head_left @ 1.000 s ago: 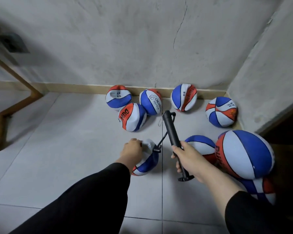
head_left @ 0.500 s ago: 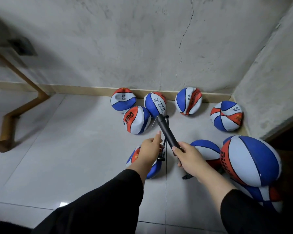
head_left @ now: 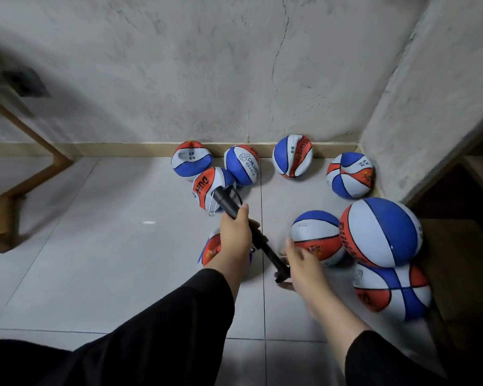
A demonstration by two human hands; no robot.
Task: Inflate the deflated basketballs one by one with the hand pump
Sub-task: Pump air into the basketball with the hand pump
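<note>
A black hand pump (head_left: pixel 227 202) slants over the tiled floor, its far end over a ball and its thin rod drawn out toward me. My left hand (head_left: pixel 234 235) grips the pump's barrel. Under that hand lies a flat red, white and blue basketball (head_left: pixel 211 250), mostly hidden by the wrist. My right hand (head_left: pixel 300 260) is at the pump's T-handle (head_left: pixel 280 275), fingers spread and blurred, with the handle between thumb and fingers. The hose is hidden.
Several small red, white and blue balls (head_left: pixel 241 167) lie along the wall's skirting. A large round ball (head_left: pixel 379 232) sits at the right on two others (head_left: pixel 315 235), next to a wall corner. A wooden frame (head_left: pixel 25 174) stands at the left.
My left hand left the flat ball and took hold of the pump barrel. My right hand slid from the barrel down to the handle, and the rod now shows drawn out.
</note>
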